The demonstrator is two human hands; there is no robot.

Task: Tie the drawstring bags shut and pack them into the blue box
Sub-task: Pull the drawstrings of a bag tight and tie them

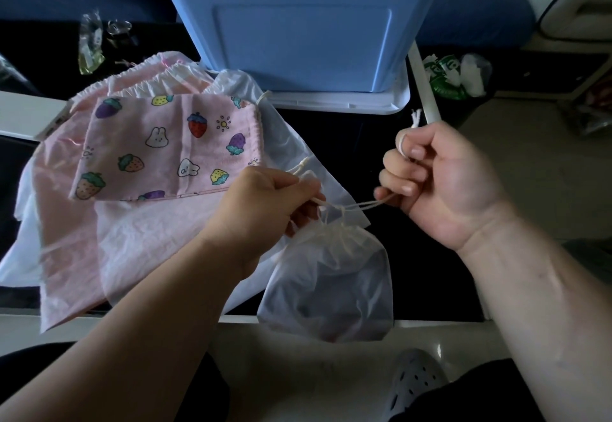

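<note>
Two hands are busy with one small see-through bag [331,276]. I see the left hand [265,203] pinching the white string [361,206] right at the bag's bunched-up neck, with its fingers curled in. The right hand [440,176] makes a fist round the other end of the string. The string loops over the first finger, and its frayed tip sticks up above the knuckles. The string runs tight between the two hands.

The bag hangs just under them, over the near edge of the black table [347,143]. Its mouth is pulled closed. Something dark is inside — I cannot tell what.

The blue box [298,24] stands at the far side of the table, well apart from the bag, on a white plastic base [364,104]. To the left lies a pile of flat bags [109,239] — a pink bag with strawberries and bunnies [165,147] on top, and plain pink and white ones under it. A grey shoe with holes [414,378] shows at the bottom.
</note>
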